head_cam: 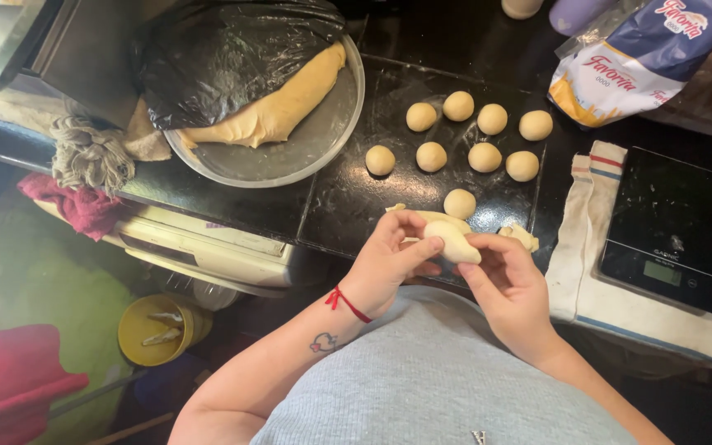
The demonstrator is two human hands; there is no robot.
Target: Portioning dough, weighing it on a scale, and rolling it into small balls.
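Over the near edge of the black counter [348, 206], the left hand [389, 259] and the right hand [508, 284] both pinch one pale piece of dough [453, 241], fingers curled closed around it from either side. Beyond it nine dough balls [459, 203] sit in loose rows on the counter, with a small scrap of dough [521, 236] just beside the right hand. Farther left, a round metal pan [290, 156] holds a big slab of dough [278, 107] half covered by a black plastic bag [224, 49]; a kitchen scale [673, 227] rests on a cloth [587, 247] at right.
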